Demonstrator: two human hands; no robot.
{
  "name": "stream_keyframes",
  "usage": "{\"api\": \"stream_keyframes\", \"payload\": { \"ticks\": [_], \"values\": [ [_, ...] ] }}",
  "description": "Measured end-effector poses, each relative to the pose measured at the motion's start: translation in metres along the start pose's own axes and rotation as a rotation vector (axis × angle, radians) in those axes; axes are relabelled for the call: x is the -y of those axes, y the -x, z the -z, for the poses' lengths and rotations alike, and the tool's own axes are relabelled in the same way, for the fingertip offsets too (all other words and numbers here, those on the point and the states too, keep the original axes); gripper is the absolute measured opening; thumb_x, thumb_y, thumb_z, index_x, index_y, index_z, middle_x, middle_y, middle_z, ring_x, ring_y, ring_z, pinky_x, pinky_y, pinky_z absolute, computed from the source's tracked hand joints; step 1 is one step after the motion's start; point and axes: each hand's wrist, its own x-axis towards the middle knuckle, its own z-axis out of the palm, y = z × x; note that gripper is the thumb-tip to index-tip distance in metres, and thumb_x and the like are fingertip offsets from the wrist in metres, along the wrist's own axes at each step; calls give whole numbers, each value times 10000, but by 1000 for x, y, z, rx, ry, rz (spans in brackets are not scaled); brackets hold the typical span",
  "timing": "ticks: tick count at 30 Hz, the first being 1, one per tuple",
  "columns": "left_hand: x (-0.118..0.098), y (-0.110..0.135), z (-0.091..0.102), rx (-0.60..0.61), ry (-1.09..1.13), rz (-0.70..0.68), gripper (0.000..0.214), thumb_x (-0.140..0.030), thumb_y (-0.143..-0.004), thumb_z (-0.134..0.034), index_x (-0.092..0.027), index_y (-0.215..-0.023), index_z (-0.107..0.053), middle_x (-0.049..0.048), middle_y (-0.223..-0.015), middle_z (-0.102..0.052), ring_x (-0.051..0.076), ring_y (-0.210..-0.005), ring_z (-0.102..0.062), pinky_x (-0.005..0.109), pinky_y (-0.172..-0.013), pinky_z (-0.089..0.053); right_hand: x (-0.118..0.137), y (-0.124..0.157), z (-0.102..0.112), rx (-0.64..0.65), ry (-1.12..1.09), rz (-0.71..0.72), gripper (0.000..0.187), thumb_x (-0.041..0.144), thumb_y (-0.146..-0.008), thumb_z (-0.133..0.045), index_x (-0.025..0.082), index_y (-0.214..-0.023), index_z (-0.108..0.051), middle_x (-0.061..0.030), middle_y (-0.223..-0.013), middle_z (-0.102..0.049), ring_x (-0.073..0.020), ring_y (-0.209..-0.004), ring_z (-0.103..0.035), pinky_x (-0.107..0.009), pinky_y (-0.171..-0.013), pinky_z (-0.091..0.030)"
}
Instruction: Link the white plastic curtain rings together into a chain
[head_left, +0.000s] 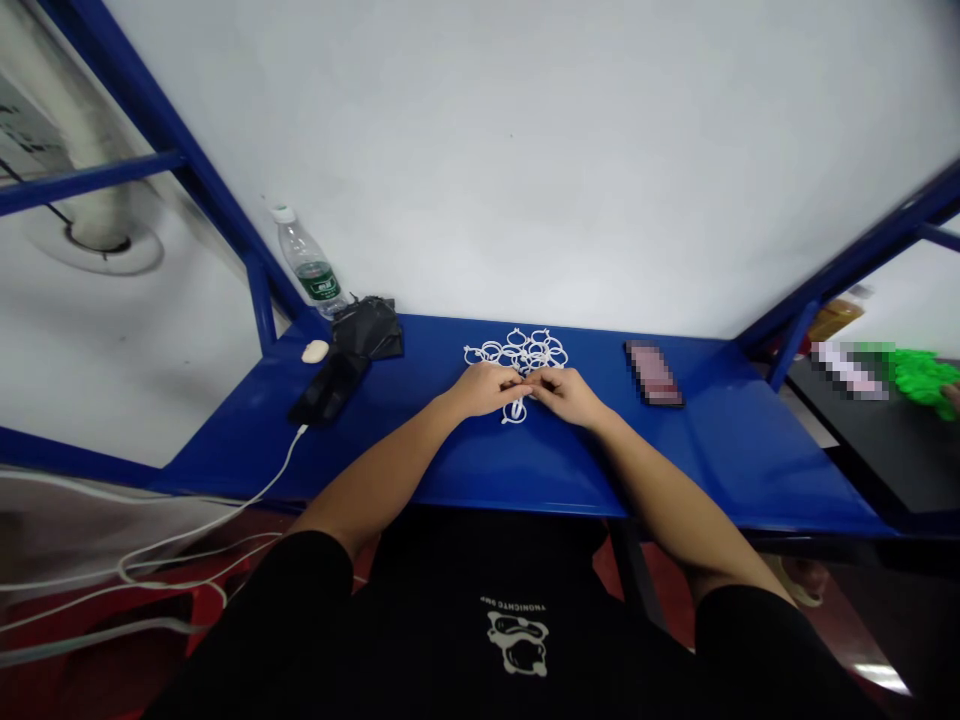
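Several thin white plastic loops, which look like closed cable ties (pixel 536 350), lie joined in a cluster on the blue tabletop (pixel 517 465). My left hand (pixel 484 388) and my right hand (pixel 566 395) meet at the near side of this cluster. Their fingertips are pinched together around part of the white loops. Just below the fingertips, another white cable tie loop (pixel 514 413) shows on the near side. The exact bit between the fingers is mostly hidden.
Left of my hands are a black phone (pixel 330 388) on a white cable, a black plastic bag (pixel 371 325), a pale rounded object (pixel 315 351) and a water bottle (pixel 311 265). Another phone (pixel 655 373) lies to the right. Bright green pieces (pixel 924 378) sit beyond the blue frame.
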Motion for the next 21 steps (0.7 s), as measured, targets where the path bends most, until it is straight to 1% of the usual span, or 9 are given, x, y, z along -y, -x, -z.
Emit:
{"api": "stream_keyframes", "payload": {
  "ticks": [2,4,6,8,10,13,16,19,21],
  "values": [
    [-2,0,0,90,-41,-13,263,-439,-1013,-671,-229,-933,-808,3,-821,-782,155,-747,-696,272,-698,-461,-3,-1,8,-36,79,7,223,364,-1029,-581,221,-1033,-752,-42,-926,-794,-178,-757,-693,-295,-731,-513],
    [-4,-1,-1,149,-72,-41,239,-446,-983,-718,-233,-925,-807,7,-856,-783,168,-793,-703,281,-711,-460,-7,-2,18,-88,151,-16,222,343,-1024,-578,216,-1040,-759,-52,-941,-804,-183,-745,-692,-298,-718,-503],
    [-5,-1,-2,189,-92,-69,244,-466,-945,-763,-232,-887,-802,10,-858,-773,171,-799,-698,288,-704,-458,-13,-1,27,-85,228,-44,192,329,-1003,-611,216,-1017,-765,-53,-926,-806,-184,-727,-686,-294,-694,-486],
    [-7,0,-2,211,-94,-79,266,-485,-924,-782,-231,-844,-797,6,-831,-761,163,-768,-689,291,-690,-454,-18,1,37,-4,287,-78,135,307,-970,-660,224,-959,-766,-37,-896,-802,-176,-718,-682,-285,-681,-470],
    [-8,0,-3,228,-85,-75,284,-497,-915,-786,-233,-812,-795,-3,-781,-748,150,-714,-676,292,-675,-447,-21,4,44,116,316,-120,86,304,-919,-728,235,-879,-758,-12,-842,-787,-167,-704,-677,-274,-662,-454],
    [-13,1,-4,261,-61,-64,294,-512,-917,-777,-242,-801,-801,-16,-709,-734,141,-651,-662,293,-648,-432,-23,7,50,231,317,-163,120,328,-846,-812,239,-820,-737,11,-780,-754,-161,-671,-660,-265,-618,-430],
    [-17,2,-5,284,-61,-57,285,-508,-952,-739,-250,-864,-817,-14,-701,-743,146,-643,-666,295,-642,-423,-21,8,50,211,314,-180,130,306,-831,-824,238,-892,-730,16,-776,-743,-159,-655,-647,-267,-611,-423],
    [-18,1,-5,260,-85,-29,245,-473,-979,-722,-250,-965,-823,-6,-757,-769,161,-696,-690,296,-675,-438,-20,6,47,157,334,-194,220,276,-836,-816,236,-1037,-738,4,-810,-766,-169,-666,-659,-274,-632,-434],
    [-15,0,-6,242,-94,-3,213,-442,-981,-726,-251,-1001,-818,-1,-798,-777,172,-745,-704,296,-695,-456,-22,6,44,148,348,-179,219,272,-859,-788,233,-1071,-748,-6,-817,-776,-171,-663,-663,-276,-635,-435]
  ]
}}
